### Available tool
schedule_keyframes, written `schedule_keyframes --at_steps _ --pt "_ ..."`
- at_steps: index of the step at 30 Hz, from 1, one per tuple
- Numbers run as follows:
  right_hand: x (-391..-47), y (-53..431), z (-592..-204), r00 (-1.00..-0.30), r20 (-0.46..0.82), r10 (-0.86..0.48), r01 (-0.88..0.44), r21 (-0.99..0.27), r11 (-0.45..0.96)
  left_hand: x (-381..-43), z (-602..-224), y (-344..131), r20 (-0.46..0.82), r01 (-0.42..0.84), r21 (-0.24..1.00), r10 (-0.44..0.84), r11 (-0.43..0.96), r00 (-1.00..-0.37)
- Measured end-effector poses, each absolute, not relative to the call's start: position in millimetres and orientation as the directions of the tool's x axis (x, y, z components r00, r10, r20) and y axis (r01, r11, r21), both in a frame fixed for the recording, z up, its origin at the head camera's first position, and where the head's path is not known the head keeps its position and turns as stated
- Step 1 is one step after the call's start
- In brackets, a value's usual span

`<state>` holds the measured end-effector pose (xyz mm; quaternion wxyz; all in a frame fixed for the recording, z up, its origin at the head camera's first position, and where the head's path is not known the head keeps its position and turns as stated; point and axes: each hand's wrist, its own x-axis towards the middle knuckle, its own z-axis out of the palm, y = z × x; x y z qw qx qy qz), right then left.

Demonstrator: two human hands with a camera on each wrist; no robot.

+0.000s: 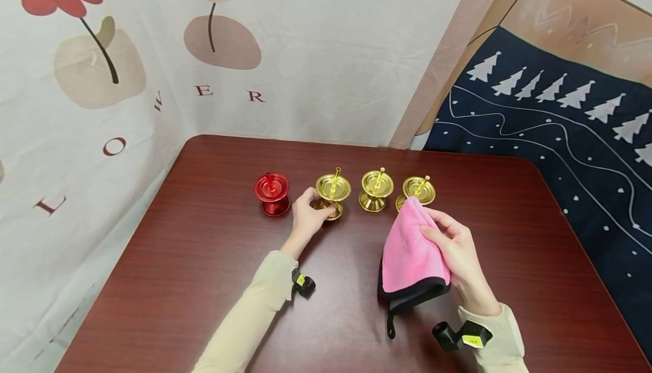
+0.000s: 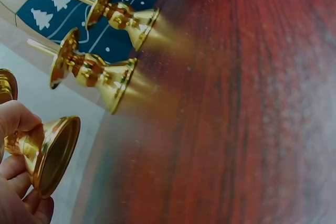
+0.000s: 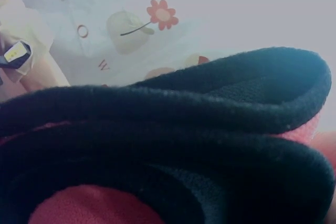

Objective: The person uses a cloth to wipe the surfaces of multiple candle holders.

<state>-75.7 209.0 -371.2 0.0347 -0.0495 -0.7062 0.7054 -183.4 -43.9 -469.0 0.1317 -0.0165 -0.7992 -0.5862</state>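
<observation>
My left hand (image 1: 308, 215) grips a gold candle holder (image 1: 333, 188) by its stem, thumb on the near side. In the left wrist view its hollow base (image 2: 56, 153) shows from below, off the tabletop. My right hand (image 1: 460, 251) pinches a folded pink cloth (image 1: 411, 248) with a black border and a hanging loop. That cloth hangs above the table and overlaps the lower part of the rightmost gold candle holder (image 1: 420, 189) in the head view. Black edging (image 3: 157, 106) of the cloth fills much of the right wrist view, hiding the right fingers.
A red candle holder (image 1: 272, 192) stands left of my left hand. Between the held one and the rightmost stands another gold candle holder (image 1: 376, 189). All are near the far side of the brown wooden table (image 1: 204, 237). Printed curtains (image 1: 326, 78) hang behind it.
</observation>
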Motion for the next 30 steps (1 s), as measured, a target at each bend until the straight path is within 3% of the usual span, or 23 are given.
schedule_keyframes --at_steps 14,23,30 --pt "-86.0 194.2 -366.2 -0.984 -0.084 0.159 0.065 -0.991 -0.119 -170.9 -445.9 -43.7 0.309 0.276 0.892 -0.039 0.358 -0.95" --pt "-97.3 183.7 -362.0 -0.981 -0.184 0.058 0.159 -0.943 -0.292 -160.5 -429.6 -42.3 0.366 0.345 0.83 0.037 0.439 -0.93" --pt "-105.8 170.1 -358.2 -0.97 -0.242 0.012 0.216 -0.889 -0.404 -152.7 -420.1 -35.8 0.448 0.447 0.796 0.099 0.407 -0.888"
